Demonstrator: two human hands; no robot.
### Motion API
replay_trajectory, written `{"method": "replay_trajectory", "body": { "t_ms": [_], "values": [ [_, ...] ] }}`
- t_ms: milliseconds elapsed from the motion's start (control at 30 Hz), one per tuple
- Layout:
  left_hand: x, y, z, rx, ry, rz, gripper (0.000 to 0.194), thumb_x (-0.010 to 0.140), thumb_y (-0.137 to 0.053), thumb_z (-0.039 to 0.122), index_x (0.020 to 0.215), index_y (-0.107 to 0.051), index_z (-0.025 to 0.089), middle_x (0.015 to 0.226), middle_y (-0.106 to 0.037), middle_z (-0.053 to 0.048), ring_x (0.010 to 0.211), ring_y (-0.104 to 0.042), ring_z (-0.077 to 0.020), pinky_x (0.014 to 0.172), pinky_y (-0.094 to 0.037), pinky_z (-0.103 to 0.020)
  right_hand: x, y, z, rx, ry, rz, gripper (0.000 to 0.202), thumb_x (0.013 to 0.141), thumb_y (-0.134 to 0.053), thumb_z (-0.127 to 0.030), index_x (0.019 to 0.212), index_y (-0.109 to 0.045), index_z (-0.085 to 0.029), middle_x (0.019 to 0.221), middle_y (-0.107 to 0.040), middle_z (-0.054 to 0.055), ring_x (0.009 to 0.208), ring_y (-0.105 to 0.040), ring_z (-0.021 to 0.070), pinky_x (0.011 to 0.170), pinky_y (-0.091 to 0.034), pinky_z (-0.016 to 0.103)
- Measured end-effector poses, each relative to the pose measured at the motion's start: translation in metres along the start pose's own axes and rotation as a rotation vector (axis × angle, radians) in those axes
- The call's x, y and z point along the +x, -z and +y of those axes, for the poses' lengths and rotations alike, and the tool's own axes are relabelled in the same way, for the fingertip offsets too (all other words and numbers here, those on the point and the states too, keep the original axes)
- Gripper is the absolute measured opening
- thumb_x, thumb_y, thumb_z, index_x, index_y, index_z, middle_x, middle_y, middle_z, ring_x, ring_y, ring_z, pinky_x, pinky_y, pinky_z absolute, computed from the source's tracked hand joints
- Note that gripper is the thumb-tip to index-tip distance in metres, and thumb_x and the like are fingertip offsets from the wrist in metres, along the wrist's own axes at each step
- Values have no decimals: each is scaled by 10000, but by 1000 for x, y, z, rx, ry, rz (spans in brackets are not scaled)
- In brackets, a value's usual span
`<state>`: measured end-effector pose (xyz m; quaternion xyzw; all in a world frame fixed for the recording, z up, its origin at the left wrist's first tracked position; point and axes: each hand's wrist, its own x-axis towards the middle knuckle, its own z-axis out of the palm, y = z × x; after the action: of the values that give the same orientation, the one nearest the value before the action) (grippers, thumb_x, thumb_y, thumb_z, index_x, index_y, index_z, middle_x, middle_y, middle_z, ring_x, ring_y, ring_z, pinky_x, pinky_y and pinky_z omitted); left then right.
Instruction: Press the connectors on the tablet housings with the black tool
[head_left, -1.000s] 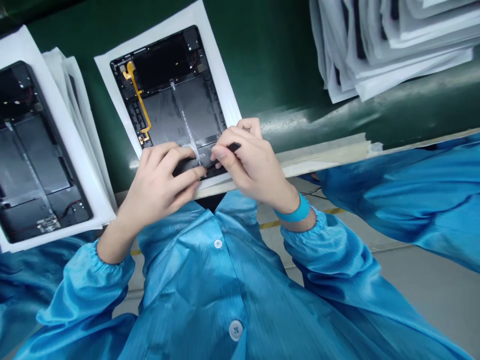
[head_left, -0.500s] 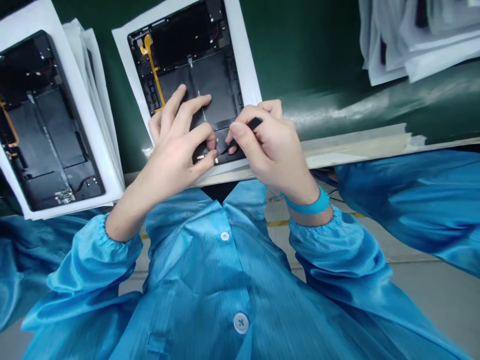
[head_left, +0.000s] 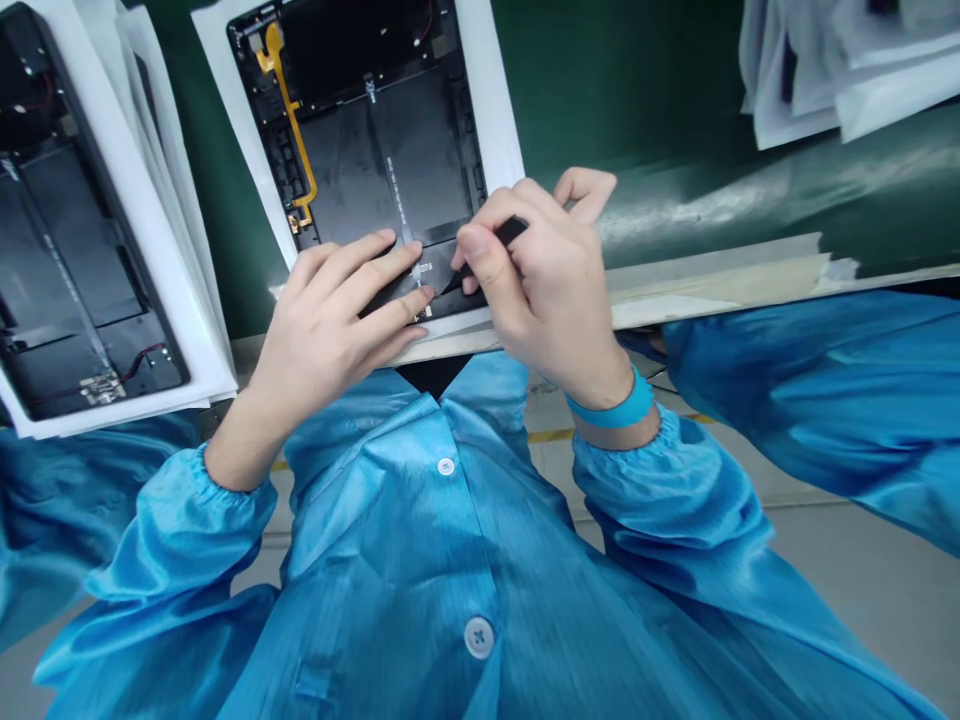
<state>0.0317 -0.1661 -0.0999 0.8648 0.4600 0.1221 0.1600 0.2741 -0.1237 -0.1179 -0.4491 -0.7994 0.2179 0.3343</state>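
An opened tablet [head_left: 351,150] lies on white sheets in front of me, its black inside showing with an orange flex cable [head_left: 292,125] along the left. My left hand [head_left: 341,300] rests over its lower left part, fingers stretched out, the index fingertip beside a small connector board [head_left: 424,312] near the bottom edge. In my right hand [head_left: 551,275] are black tweezers [head_left: 510,232], pinched between thumb and fingers. Their dark tips point down at the board, close to my left fingertip. Whether the tips grip anything is too small to tell.
A second opened tablet [head_left: 60,230] lies on a stack of white sheets [head_left: 169,200] at the left. More white sleeves [head_left: 810,80] are piled at the far right of the green mat [head_left: 630,100]. Blue-clothed legs [head_left: 795,390] of another person show at right.
My left hand has flattened, its raised fingers coming down and its thumb pinch opening out. The right hand keeps the tweezers near the same spot, little finger lifted outward. The view has shifted slightly.
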Motion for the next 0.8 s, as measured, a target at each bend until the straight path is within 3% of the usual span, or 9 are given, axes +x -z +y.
{"method": "replay_trajectory", "body": {
  "t_ms": [300,600,700,800],
  "values": [
    [-4,-3,-8,24,-105,52,315,1212,-600,395,1471,-754,301,1632,-691,-91,1544,-645,-363,1202,-578,-546,-1,-1,-1,-3,-41,49,366,1229,-401,-373,937,-600,-278,797,-741,-1,871,-706,266,1047,-438,525],
    [1,-5,-6,-9,-95,64,285,1187,-624,332,1444,-748,324,1603,-700,-102,1514,-653,-387,1193,-575,-626,-2,4,-3,55,-59,-10,553,1254,-272,-530,949,-647,-263,840,-744,1,884,-736,235,1082,-520,575],
    [1,8,4,-22,-56,10,314,1183,-608,318,1477,-716,342,1612,-677,-110,1542,-617,-405,1215,-552,-655,-2,4,-2,35,-9,-3,565,1250,-271,-548,943,-648,-261,843,-737,-3,881,-722,230,1061,-529,558],
    [2,37,20,-3,-23,-88,316,1191,-559,340,1477,-692,324,1552,-686,-115,1512,-623,-418,1205,-552,-650,-1,3,-2,25,-10,-1,548,1245,-281,-542,931,-638,-270,820,-728,-4,862,-699,233,1048,-521,539]
  ]
}}
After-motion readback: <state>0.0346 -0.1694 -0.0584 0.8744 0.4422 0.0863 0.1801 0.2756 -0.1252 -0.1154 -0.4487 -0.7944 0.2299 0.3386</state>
